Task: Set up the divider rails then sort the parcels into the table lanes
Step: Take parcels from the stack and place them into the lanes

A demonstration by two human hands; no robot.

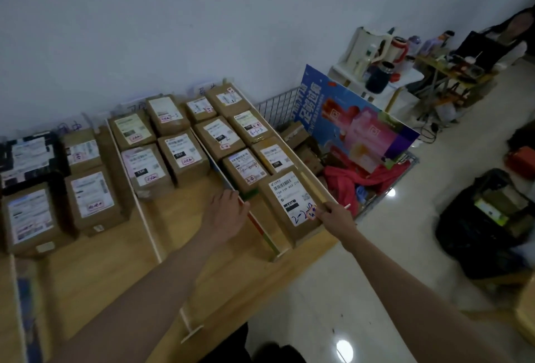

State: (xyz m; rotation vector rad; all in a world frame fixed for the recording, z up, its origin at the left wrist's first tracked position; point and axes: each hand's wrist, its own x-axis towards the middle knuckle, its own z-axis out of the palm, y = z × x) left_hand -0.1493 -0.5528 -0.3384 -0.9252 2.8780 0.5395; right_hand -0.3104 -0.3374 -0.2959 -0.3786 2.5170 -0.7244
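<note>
A wooden table (104, 281) is split into lanes by white divider rails (147, 226). Several brown parcels with white labels fill the lanes. The nearest parcel (289, 203) lies at the front of the rightmost lane, marked by hand on its label. My right hand (335, 213) pinches that parcel's near right corner beside the right edge rail (314, 186). My left hand (228, 212) rests with relaxed fingers on the coloured divider rail (267, 235) left of that parcel. A pen-like stick pokes out past my right hand.
A wire cart (278, 104) with more parcels, red cloth and a blue poster board (359, 119) stands right of the table. Black bags (486, 223) lie on the shiny floor. A person sits at a cluttered desk (451, 67) far right.
</note>
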